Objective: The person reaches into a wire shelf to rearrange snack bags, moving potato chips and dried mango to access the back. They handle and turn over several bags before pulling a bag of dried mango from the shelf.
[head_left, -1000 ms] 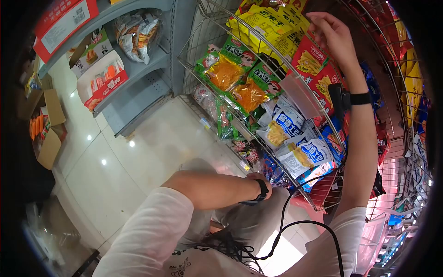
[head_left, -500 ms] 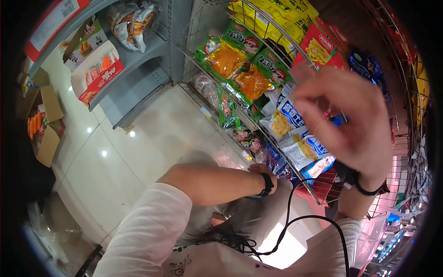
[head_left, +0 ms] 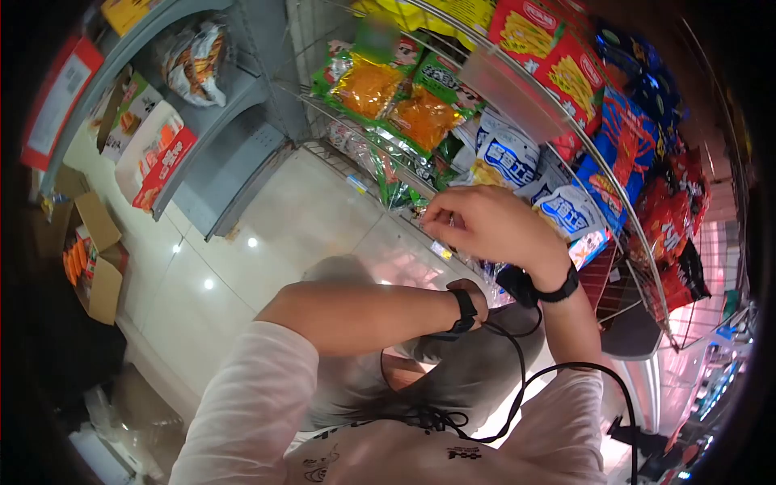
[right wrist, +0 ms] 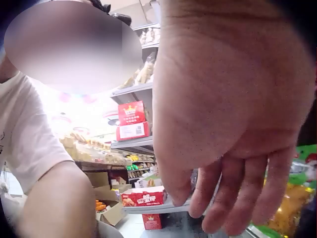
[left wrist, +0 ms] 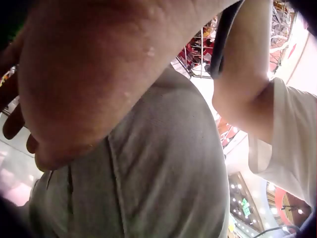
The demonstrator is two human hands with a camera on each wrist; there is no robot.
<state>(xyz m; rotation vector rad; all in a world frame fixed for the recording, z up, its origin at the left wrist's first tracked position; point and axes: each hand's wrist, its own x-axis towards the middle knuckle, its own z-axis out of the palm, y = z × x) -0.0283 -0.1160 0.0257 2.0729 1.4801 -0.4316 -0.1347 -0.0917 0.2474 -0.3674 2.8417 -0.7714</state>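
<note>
My right hand [head_left: 501, 226] is over the front edge of a wire rack [head_left: 622, 186], near white-and-blue snack bags [head_left: 505, 153]. Its fingers hang loosely curled, and nothing shows in them; in the right wrist view the palm [right wrist: 223, 94] faces the camera. My left hand [head_left: 473, 295] rests by the knee in grey trousers [left wrist: 163, 153], mostly hidden behind its wrist in the head view. In the left wrist view its fingers droop loosely at the left and hold nothing visible. Green packets with orange contents [head_left: 368, 85] lie in the rack beyond the right hand.
Red bags picturing fries [head_left: 529, 32] and a blue bag [head_left: 626, 145] sit in the rack. At the left stand a grey shelf [head_left: 234, 162] with red-and-white boxes [head_left: 162, 166] and an open carton [head_left: 101, 283] on the floor. A black cable [head_left: 566, 368] loops across my lap.
My right hand has come back from the red bags at the rack's far side, down and left to its front edge. The left hand has stayed by the knee. The view has shifted slightly.
</note>
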